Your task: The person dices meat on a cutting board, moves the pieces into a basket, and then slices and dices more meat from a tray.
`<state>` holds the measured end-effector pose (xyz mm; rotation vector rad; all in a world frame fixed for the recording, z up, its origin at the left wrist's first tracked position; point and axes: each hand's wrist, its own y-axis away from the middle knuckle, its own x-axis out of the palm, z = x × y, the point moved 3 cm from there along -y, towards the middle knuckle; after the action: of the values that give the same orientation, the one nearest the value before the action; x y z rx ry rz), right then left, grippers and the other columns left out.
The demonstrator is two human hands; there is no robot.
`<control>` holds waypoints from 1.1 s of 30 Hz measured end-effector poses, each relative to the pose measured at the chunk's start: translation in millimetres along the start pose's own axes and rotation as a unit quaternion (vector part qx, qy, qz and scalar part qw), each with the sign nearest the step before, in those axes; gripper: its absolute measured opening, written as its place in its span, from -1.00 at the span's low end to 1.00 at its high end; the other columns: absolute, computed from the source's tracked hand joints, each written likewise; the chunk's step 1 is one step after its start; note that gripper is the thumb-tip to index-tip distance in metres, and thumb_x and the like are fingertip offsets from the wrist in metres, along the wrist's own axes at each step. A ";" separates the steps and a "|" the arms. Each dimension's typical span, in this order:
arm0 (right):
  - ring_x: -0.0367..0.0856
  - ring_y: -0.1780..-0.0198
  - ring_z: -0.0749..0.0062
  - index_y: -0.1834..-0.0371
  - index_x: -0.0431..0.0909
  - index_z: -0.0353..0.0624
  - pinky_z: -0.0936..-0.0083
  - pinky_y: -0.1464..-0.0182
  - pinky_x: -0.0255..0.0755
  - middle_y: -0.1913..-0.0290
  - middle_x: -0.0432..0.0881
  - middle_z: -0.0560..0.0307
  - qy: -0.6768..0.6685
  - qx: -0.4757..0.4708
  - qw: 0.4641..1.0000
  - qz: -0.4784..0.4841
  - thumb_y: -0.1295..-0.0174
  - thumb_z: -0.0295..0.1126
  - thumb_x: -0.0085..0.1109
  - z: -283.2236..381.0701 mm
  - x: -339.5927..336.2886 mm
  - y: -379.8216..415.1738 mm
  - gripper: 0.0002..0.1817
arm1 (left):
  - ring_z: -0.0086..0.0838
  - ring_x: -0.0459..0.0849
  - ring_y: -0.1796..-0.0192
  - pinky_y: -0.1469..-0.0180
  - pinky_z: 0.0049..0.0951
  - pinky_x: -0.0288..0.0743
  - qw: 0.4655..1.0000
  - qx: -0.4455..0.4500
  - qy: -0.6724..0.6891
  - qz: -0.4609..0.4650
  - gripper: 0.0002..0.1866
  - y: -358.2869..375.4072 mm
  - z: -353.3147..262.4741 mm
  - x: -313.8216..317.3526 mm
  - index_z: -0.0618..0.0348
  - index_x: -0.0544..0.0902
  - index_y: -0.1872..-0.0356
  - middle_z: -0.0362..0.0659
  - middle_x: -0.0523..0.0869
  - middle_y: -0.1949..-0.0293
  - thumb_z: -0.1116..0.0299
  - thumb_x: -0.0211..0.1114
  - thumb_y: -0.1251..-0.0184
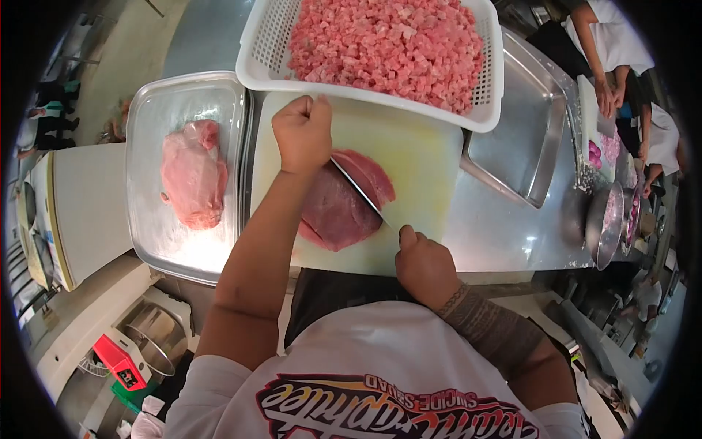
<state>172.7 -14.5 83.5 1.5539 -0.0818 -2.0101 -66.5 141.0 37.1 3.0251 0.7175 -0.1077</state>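
Note:
A large piece of dark pink meat [330, 212] lies on the pale yellow-green cutting board [431, 157]. A knife [358, 187] crosses it diagonally, with a thinner flap of meat beyond the blade. My right hand [428, 269] is closed round the knife's handle end, near the board's front edge. Above the far left part of the meat, my left hand [302, 135] is closed in a fist. What it holds, if anything, is hidden. To the left, another pale pink piece of meat [196, 175] rests on a metal tray [150, 241].
A white perforated basket [248, 73] of diced meat [387, 47] stands behind the board, overlapping its back edge. An empty metal tray [512, 161] is at the right. Farther right, a person's hands [607, 95] work at another board near metal bowls [607, 227]. A red scale [117, 362] stands lower left.

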 end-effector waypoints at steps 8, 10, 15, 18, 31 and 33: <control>0.76 0.38 -0.12 0.13 0.40 -0.23 0.00 0.32 0.64 0.35 0.68 -0.16 -0.074 0.015 0.996 0.037 -0.28 -0.47 0.22 21.6 -64.2 37.3 -0.80 | -0.70 0.28 0.51 0.49 -0.41 0.22 0.999 -0.008 0.028 -0.014 -0.52 9.1 -63.6 -3.8 0.21 0.40 0.68 -0.37 0.41 0.65 0.38 0.37 -0.48; 0.76 0.36 -0.15 0.13 0.40 -0.24 -0.02 0.30 0.64 0.35 0.68 -0.18 -0.077 0.019 0.995 0.057 -0.28 -0.47 0.23 26.3 -77.4 49.9 -0.79 | -0.69 0.29 0.52 0.49 -0.40 0.23 0.999 -0.017 0.025 -0.016 -0.52 17.7 -69.6 -3.1 0.21 0.40 0.68 -0.36 0.42 0.65 0.38 0.36 -0.48; 0.77 0.36 -0.12 0.12 0.40 -0.24 0.04 0.31 0.65 0.35 0.67 -0.16 -0.038 0.024 0.995 0.085 -0.30 -0.47 0.20 30.3 -71.0 50.1 -0.80 | -0.67 0.30 0.52 0.48 -0.39 0.25 0.999 -0.044 -0.003 0.004 -0.53 21.7 -47.0 -6.6 0.23 0.43 0.67 -0.35 0.43 0.65 0.37 0.35 -0.49; 0.78 0.37 -0.08 0.11 0.40 -0.25 0.07 0.32 0.66 0.35 0.67 -0.15 -0.022 0.022 0.996 0.089 -0.30 -0.48 0.18 36.8 -69.2 39.8 -0.81 | -0.67 0.29 0.51 0.47 -0.39 0.25 0.998 -0.061 0.012 0.003 -0.54 11.9 -32.6 -12.0 0.23 0.44 0.67 -0.35 0.43 0.64 0.38 0.35 -0.50; 0.79 0.38 -0.02 0.08 0.44 -0.19 0.12 0.36 0.67 0.37 0.68 -0.08 0.031 0.014 0.999 -0.029 -0.32 -0.52 0.15 30.2 9.8 7.4 -0.84 | -0.68 0.36 0.61 0.54 -0.49 0.20 0.999 0.010 0.038 0.028 -0.55 -15.3 24.1 -29.2 0.09 0.44 0.64 -0.31 0.51 0.63 0.38 0.32 -0.55; 0.79 0.38 -0.03 0.08 0.45 -0.19 0.10 0.34 0.67 0.37 0.68 -0.08 0.034 0.000 0.998 -0.044 -0.33 -0.50 0.15 25.4 12.3 9.6 -0.85 | -0.69 0.36 0.53 0.48 -0.45 0.27 0.999 0.037 0.011 0.008 -0.57 -10.5 13.1 -27.4 0.19 0.44 0.65 -0.34 0.49 0.63 0.41 0.34 -0.49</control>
<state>151.9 -36.0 84.7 1.6505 0.0134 -2.0210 -96.3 137.5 25.9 3.1062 0.7051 -0.1032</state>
